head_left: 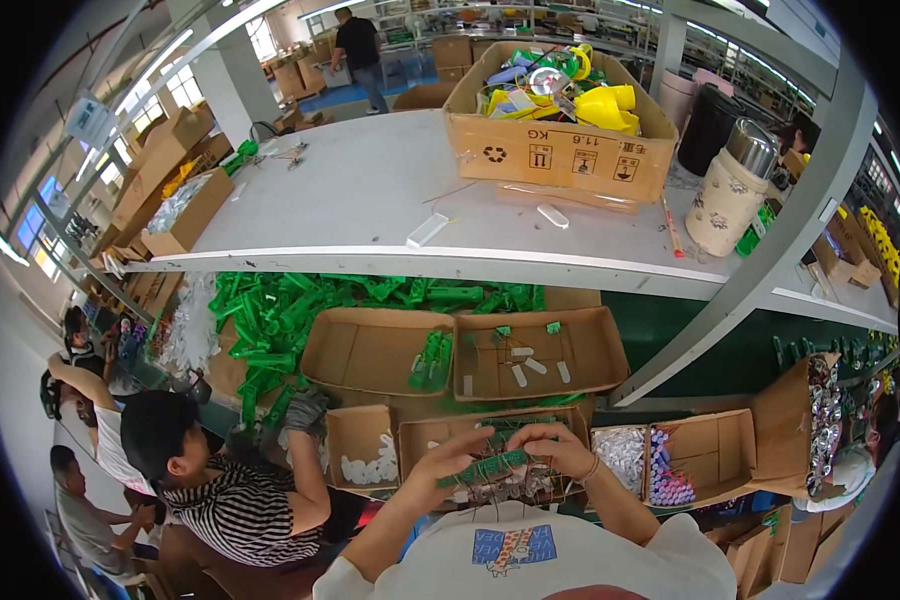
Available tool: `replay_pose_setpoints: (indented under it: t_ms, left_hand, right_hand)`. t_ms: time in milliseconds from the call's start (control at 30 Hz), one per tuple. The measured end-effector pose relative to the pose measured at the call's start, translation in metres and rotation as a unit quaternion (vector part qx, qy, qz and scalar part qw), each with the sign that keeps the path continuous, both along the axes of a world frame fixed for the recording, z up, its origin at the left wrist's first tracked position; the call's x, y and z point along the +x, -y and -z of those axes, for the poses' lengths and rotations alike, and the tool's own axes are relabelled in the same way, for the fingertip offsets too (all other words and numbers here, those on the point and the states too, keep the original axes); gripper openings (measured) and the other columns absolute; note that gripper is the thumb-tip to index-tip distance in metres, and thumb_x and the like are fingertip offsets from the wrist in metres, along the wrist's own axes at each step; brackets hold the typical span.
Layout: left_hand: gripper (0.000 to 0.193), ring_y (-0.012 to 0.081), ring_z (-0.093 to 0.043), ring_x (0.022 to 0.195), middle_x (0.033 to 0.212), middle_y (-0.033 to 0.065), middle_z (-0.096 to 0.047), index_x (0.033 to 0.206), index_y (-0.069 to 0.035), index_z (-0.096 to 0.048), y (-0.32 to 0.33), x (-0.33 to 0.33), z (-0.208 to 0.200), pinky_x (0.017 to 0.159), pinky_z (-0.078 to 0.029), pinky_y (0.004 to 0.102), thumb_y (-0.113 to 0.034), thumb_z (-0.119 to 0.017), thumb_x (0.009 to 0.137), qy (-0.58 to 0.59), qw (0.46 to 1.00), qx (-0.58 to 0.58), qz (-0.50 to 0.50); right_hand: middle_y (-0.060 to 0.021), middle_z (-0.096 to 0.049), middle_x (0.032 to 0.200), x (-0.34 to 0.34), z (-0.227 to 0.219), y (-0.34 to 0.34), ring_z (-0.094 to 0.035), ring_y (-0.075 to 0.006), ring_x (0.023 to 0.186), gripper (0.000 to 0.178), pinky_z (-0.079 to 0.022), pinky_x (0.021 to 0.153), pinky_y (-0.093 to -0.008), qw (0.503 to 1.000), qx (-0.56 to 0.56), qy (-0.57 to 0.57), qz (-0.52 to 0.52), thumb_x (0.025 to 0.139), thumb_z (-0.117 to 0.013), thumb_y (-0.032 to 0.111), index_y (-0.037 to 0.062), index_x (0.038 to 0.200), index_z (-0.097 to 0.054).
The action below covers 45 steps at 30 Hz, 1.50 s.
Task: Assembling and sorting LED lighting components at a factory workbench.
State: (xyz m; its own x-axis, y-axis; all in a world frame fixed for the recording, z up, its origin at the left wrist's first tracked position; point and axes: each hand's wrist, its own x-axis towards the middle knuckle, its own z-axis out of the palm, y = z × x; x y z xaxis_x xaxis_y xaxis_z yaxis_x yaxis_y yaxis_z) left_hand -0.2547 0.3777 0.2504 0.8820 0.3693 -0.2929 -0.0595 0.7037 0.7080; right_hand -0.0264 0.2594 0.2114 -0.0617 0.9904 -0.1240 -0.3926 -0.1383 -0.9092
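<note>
Near my chest, a green circuit-board strip (492, 466) with thin wires spans the space between my two hands. My left hand (450, 458) grips its left end, fingers bent over the edge. Around its right end curl the fingers of my right hand (560, 450); part of that grip is hidden. Under both hands sits a shallow cardboard tray (410, 440) with more wired circuit boards, largely covered by my hands and shirt. Beyond it, a cardboard tray (600, 350) holds several small white plastic pieces and little green boards.
Green plastic housings (270, 325) pile up at left, beside a co-worker in a striped shirt (235, 515). A cardboard bin (715, 450) at right holds purple-tipped cylinders. Across the far side runs a raised shelf (350, 190), carrying a full carton (570, 150) and a flask (728, 190).
</note>
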Motion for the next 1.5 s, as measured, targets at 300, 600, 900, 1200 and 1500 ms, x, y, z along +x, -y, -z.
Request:
replay_pose_setpoints:
  t_ms: [300,600,900,1200,1500]
  left_hand:
    - [0.048,0.0236,-0.054,0.12,0.133,0.0134,-0.055,0.136,0.002,-0.049,0.002,-0.006,-0.004,0.098,-0.044,0.0357,-0.015,-0.058,0.092,-0.009,1.0,0.004,0.004]
    - [0.021,0.0126,-0.062,0.083,0.094,0.0097,-0.07,0.106,0.001,-0.065,0.015,0.029,0.034,0.076,-0.047,0.0261,0.001,-0.047,0.095,-0.21,0.763,0.552,-0.262]
    - [0.025,0.012,-0.06,0.083,0.093,0.0069,-0.069,0.112,0.001,-0.065,0.002,0.035,0.062,0.071,-0.046,0.0245,-0.016,-0.054,0.098,-0.161,0.947,0.19,-0.203]
    - [0.023,0.0108,-0.061,0.087,0.101,0.0085,-0.069,0.113,0.001,-0.065,0.01,0.048,0.073,0.077,-0.05,0.0258,-0.014,-0.055,0.098,-0.126,0.939,0.263,-0.18]
    - [0.023,0.0113,-0.061,0.082,0.095,0.0086,-0.067,0.107,0.0,-0.066,0.025,0.095,0.064,0.069,-0.05,0.0261,-0.005,-0.066,0.085,-0.143,0.878,0.393,-0.231]
  right_hand:
    - [-0.0055,-0.068,0.095,-0.01,0.001,-0.008,-0.065,-0.0137,0.083,0.02,-0.053,0.075,-0.027,0.997,-0.033,-0.007,0.064,0.088,-0.061,0.013,-0.0005,0.101,-0.069]
    - [-0.0141,-0.063,0.093,-0.076,-0.026,-0.016,-0.063,-0.0194,0.077,0.018,-0.051,0.07,-0.028,0.894,0.133,0.351,0.243,0.086,-0.057,0.004,0.0002,0.103,-0.062]
    - [-0.0068,-0.064,0.093,-0.035,0.015,-0.041,-0.064,-0.0138,0.077,0.016,-0.06,0.066,-0.0287,0.983,-0.101,-0.065,0.138,0.089,-0.055,0.008,-0.0019,0.097,-0.063]
    - [-0.0072,-0.063,0.092,-0.048,0.03,-0.037,-0.061,-0.0159,0.081,0.017,-0.052,0.073,-0.0304,0.946,0.022,0.224,0.234,0.089,-0.055,0.009,0.0012,0.104,-0.059]
    - [-0.0098,-0.063,0.109,-0.061,0.024,-0.048,-0.059,-0.0185,0.095,0.016,-0.046,0.085,-0.0322,0.885,0.136,0.183,0.406,0.097,-0.051,0.01,0.0014,0.107,-0.059]
